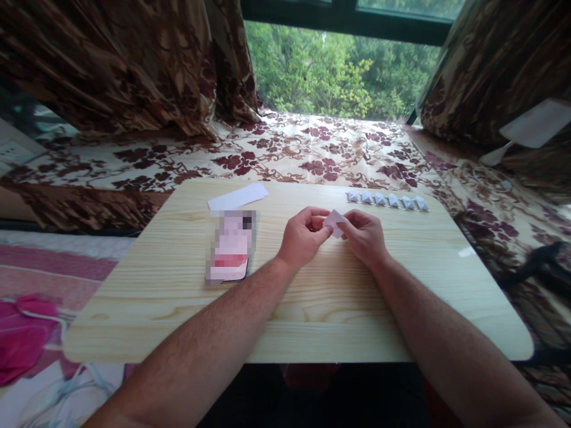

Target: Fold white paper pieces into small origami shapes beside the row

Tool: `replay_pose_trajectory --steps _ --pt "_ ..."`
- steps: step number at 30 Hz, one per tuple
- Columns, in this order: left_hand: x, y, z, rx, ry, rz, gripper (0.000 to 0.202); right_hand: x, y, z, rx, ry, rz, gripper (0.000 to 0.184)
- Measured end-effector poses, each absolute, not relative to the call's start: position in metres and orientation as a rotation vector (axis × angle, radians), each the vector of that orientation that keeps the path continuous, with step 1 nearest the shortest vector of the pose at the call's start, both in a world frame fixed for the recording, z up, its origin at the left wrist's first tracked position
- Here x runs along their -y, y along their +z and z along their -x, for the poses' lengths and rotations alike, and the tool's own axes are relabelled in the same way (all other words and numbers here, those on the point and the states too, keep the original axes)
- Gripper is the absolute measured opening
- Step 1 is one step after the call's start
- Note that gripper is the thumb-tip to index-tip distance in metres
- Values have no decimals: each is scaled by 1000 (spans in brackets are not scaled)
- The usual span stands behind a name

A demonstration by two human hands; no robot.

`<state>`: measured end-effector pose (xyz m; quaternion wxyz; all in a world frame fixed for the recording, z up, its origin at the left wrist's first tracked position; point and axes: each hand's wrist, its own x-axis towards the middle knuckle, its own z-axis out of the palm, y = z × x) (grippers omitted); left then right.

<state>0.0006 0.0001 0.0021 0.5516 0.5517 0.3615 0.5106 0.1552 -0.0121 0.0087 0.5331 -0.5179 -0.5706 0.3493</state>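
Observation:
A small folded piece of white paper [334, 222] is pinched between both hands above the middle of a light wooden table [312, 309]. My left hand [303, 236] grips its left side with curled fingers. My right hand [364, 236] holds its right side, fingers closed round it. Several small folded white paper shapes [387, 200] stand in a row near the table's far right edge.
A strip of white paper [238, 197] lies at the far left of the table, with a phone [231, 246] just in front of it. Floral fabric [285, 148] covers the ledge behind, flanked by brown curtains [134, 65]. Pink cloth [22, 333] lies at the left.

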Motion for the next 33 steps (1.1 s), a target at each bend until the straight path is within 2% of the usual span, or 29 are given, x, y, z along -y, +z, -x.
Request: replay_pose_trajectory --steps 4,9,12,18,27,33 --pt "-1 1 1 -870 1233 -1320 30 10 4 -153 1309 857 1136 30" --pt "1 2 2 -975 1242 -1415 31 9 1 -151 1287 877 1015 28" --pt "2 5 3 -1032 1229 -1458 32 11 4 -150 1310 855 1045 23" --pt "1 8 5 -1067 1211 -1478 32 13 4 -149 1364 860 1093 31" --pt "5 13 4 -898 1162 -1432 33 10 -1 -150 1349 795 1100 26" --pt "2 8 4 -921 1201 -1444 27 12 1 -150 1376 784 1128 26"
